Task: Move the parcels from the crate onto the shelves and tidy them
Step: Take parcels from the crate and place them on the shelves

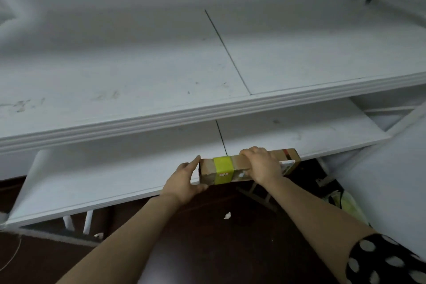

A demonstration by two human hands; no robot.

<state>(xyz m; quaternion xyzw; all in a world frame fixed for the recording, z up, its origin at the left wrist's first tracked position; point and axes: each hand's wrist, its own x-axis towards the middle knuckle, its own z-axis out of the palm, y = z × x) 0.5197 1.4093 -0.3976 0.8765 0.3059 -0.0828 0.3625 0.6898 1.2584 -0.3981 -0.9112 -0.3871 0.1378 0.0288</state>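
A long brown cardboard parcel [232, 168] with a yellow-green tape band lies at the front edge of the lower white shelf [119, 168]. My left hand [184, 180] presses flat against its left end, fingers straight, thumb under the corner. My right hand [260, 163] grips the parcel's top from above, fingers curled over the far edge. A white label shows at the parcel's right end. The crate is out of view.
An upper white shelf [138, 71] spans the view above, bare with scuff marks. A white panel [391, 180] stands at the right. Dark floor lies below, with a small white scrap [227, 215] and a yellowish bag [345, 203] near the right.
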